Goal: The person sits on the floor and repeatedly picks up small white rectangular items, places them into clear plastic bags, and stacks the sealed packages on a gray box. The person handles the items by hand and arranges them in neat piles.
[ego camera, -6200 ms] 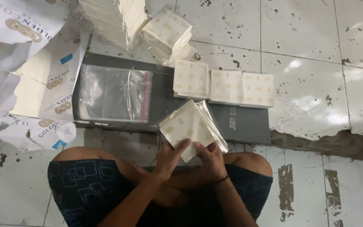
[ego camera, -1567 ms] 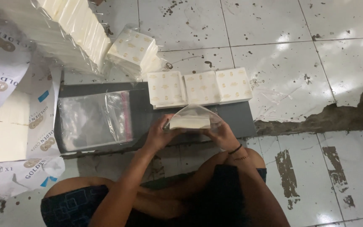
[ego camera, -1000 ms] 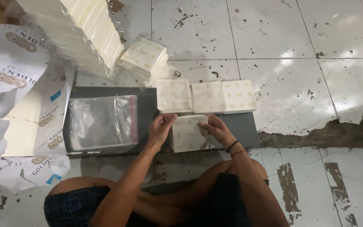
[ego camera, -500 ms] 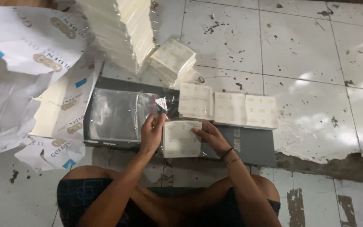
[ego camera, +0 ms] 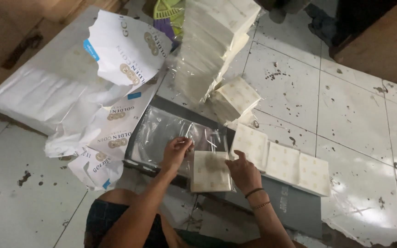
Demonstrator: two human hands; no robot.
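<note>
A bagged napkin pack (ego camera: 211,171) is steadied by the right hand (ego camera: 243,172) while its plastic flap (ego camera: 194,135) is pinched by left hand (ego camera: 176,150) fingers; sealing seemingly needs folding

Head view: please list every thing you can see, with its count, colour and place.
napkin packs in a row: three, cream, on the grey board right of the hands
napkin pack: one, cream, in a clear bag, between both hands
grey board: one, dark grey, on the floor
clear bags: a pile, transparent, on the board's left part
loose pack: one, cream, behind the board
tall stack of packs: one, cream, top centre
torn wrapping paper: several pieces, white, left
tiled floor: white, stained
left hand: pinching the bag's edge
right hand: touching the pack's right side
</note>
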